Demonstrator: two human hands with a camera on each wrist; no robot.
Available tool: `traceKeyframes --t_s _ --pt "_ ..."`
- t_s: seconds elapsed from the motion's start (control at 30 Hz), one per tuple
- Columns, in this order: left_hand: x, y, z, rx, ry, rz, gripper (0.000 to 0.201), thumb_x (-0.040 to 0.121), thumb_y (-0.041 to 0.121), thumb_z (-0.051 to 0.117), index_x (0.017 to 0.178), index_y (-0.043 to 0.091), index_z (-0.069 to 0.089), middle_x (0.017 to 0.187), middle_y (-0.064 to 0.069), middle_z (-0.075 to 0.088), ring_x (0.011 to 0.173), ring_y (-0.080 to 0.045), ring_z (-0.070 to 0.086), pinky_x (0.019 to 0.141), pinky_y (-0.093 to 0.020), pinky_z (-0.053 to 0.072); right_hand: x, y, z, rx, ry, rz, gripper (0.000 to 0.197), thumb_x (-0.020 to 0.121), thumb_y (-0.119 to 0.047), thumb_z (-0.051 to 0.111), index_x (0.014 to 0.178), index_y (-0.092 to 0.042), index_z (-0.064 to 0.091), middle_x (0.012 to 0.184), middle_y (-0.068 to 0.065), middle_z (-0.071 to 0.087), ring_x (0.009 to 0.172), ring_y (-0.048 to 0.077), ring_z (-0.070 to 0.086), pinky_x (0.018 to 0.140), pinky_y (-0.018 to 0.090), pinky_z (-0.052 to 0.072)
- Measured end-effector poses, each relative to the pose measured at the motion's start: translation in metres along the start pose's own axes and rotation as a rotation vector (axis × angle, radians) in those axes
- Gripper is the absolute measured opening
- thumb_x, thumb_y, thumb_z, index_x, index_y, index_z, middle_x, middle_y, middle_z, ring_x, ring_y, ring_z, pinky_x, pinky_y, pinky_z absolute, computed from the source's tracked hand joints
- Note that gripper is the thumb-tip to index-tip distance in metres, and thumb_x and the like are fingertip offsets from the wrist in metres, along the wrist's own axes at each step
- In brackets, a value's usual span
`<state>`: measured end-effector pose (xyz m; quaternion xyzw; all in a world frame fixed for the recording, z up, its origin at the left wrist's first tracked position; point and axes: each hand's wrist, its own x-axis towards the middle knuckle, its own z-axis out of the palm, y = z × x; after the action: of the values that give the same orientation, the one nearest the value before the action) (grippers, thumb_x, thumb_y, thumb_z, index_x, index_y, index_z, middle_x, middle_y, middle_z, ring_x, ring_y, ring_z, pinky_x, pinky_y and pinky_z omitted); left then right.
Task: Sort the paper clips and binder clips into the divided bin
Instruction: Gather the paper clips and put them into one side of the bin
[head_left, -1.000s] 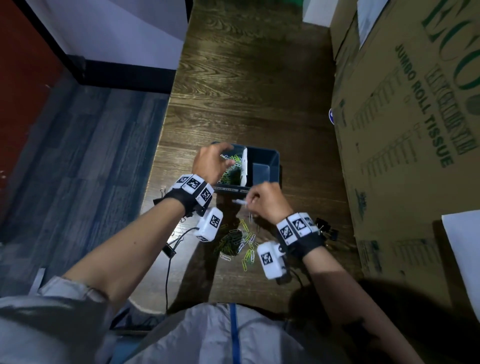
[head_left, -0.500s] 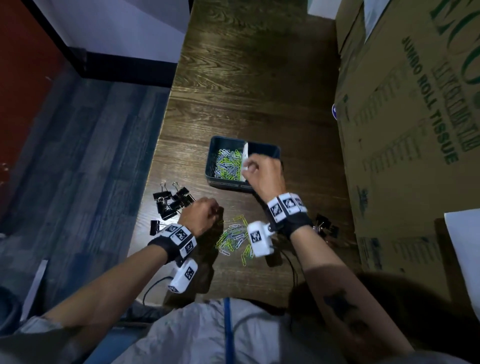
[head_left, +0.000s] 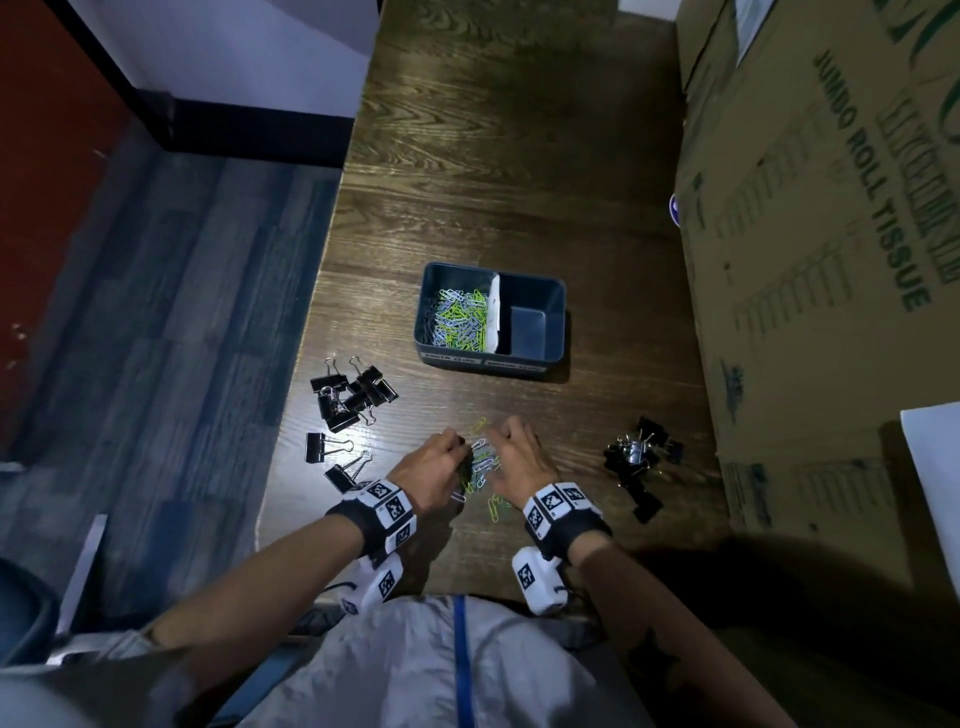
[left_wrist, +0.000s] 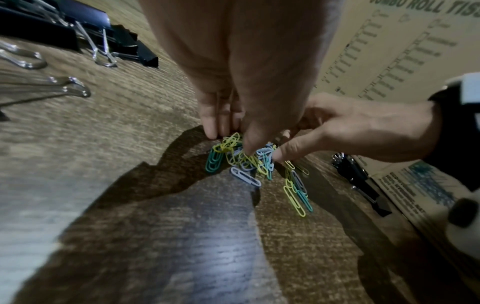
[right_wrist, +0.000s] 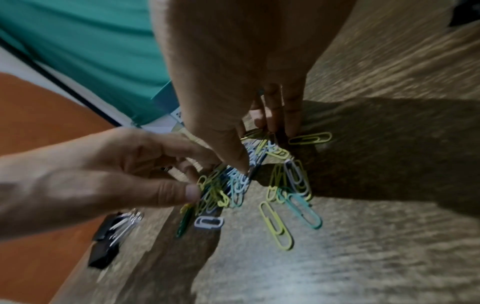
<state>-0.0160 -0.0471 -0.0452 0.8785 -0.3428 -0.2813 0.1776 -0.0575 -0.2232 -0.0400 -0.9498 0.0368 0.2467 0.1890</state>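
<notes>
Head view: both hands have come back from the bin and now meet over the loose heap of coloured wire paper clips (head_left: 480, 467) near the table's front edge. A second ago the left hand (head_left: 434, 470) was over the bin and the right at this heap; half a second ago they had swapped. Now the left hand's curled fingers and the right hand (head_left: 519, 462), thumb (left_wrist: 285, 153) and fingertips drawn in, rake and pinch the clips together from either side. It looks like the start of another scoop.

Beyond the fingertips sits the dark blue plastic divided bin (head_left: 553, 291); its left compartment holds many paper clips, its right looks bare. Black metal binder clips with silver handles (head_left: 353, 397) lie outside the left hand, and a second black cluster (head_left: 636, 457) lies outside the right hand. No binder clips are sorted yet.

The dark wood-grain table (head_left: 493, 156) has a brown cardboard carton (head_left: 831, 234) along its right side. Blue-grey floor lies past its left edge.
</notes>
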Motion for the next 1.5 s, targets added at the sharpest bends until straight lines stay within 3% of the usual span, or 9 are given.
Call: traceKeyframes --t_s 0.17,0.3,0.5,0.8,0.97,1.07,1.27,1.37,1.5 --pt "-0.016 -0.011 -0.004 -0.075 0.072 0.007 0.047 0.087 0.006 0.057 0.133 0.014 0.050 0.113 -0.002 0.048 0.102 -0.020 0.051 0.083 -0.036 0.051 -0.004 0.002 0.006 0.061 -0.039 -0.150 0.052 0.085 -0.017 0.069 0.134 -0.029 0.058 0.120 -0.001 0.047 0.115 0.022 0.046 0.102 0.039 0.042" --pt "-0.018 -0.013 -0.014 -0.072 0.128 -0.091 0.038 0.092 0.019 0.055 0.129 0.017 0.049 0.120 -0.001 0.047 0.107 -0.019 0.046 0.090 -0.038 0.048 -0.015 0.022 0.002 0.181 0.057 0.001 0.050 0.086 -0.025 0.073 0.133 -0.024 0.056 0.121 -0.001 0.046 0.108 0.014 0.052 0.090 0.027 0.043" --pt "0.011 0.000 -0.022 0.155 -0.090 -0.092 0.083 0.091 0.051 0.052 0.152 0.010 0.013 0.158 -0.008 0.015 0.137 -0.028 0.025 0.111 -0.046 0.033 -0.034 0.040 0.008 0.146 0.004 0.123 0.066 0.074 -0.035 0.082 0.130 -0.023 0.051 0.127 0.002 0.042 0.119 0.023 0.050 0.093 0.037 0.048" --pt "-0.007 -0.002 -0.007 0.194 -0.117 0.180 0.056 0.089 0.027 0.060 0.140 0.015 0.041 0.140 -0.003 0.042 0.119 -0.020 0.039 0.100 -0.035 0.040 -0.030 0.011 0.020 0.211 0.055 0.027 0.053 0.078 -0.018 0.078 0.124 -0.028 0.055 0.124 -0.001 0.056 0.112 0.023 0.058 0.091 0.037 0.049" --pt "-0.023 -0.019 -0.016 0.069 0.037 0.020 0.054 0.085 0.038 0.063 0.133 0.022 0.044 0.122 -0.001 0.045 0.105 -0.020 0.048 0.086 -0.038 0.049 -0.026 0.015 0.010 0.222 0.003 0.073 0.068 0.072 -0.033 0.083 0.130 -0.030 0.047 0.132 -0.001 0.045 0.123 0.024 0.049 0.098 0.038 0.046" --pt "-0.024 -0.021 -0.018 -0.012 -0.073 -0.105 0.064 0.078 0.040 0.074 0.130 0.023 0.041 0.116 -0.001 0.042 0.098 -0.019 0.049 0.079 -0.036 0.049 -0.031 0.023 0.010 0.099 -0.053 0.028 0.096 0.065 -0.037 0.088 0.144 -0.028 0.036 0.132 0.001 0.036 0.126 0.023 0.043 0.096 0.041 0.049" --pt "-0.006 0.000 -0.007 0.010 -0.096 -0.154 0.065 0.078 0.010 0.072 0.135 0.018 0.041 0.122 -0.010 0.054 0.099 -0.027 0.059 0.083 -0.033 0.049 -0.027 0.007 0.010 0.079 -0.039 0.030 0.083 0.080 -0.022 0.081 0.149 -0.021 0.035 0.145 0.005 0.035 0.134 0.027 0.040 0.107 0.040 0.040" --pt "0.001 0.011 -0.009 0.018 -0.061 -0.098 0.059 0.081 0.013 0.069 0.134 0.015 0.043 0.121 -0.009 0.054 0.099 -0.027 0.059 0.075 -0.028 0.041 -0.023 -0.004 0.006 0.129 -0.078 0.040 0.074 0.086 -0.014 0.073 0.150 -0.020 0.035 0.151 0.007 0.033 0.139 0.029 0.036 0.110 0.040 0.034" --pt "-0.003 0.017 -0.006 0.084 -0.041 -0.102 0.067 0.079 0.035 0.068 0.135 0.013 0.038 0.126 -0.006 0.044 0.107 -0.023 0.052 0.076 -0.033 0.048 -0.017 -0.013 0.006 0.112 -0.100 0.049 0.088 0.073 -0.027 0.081 0.147 -0.024 0.034 0.135 0.002 0.037 0.127 0.026 0.043 0.098 0.040 0.044"
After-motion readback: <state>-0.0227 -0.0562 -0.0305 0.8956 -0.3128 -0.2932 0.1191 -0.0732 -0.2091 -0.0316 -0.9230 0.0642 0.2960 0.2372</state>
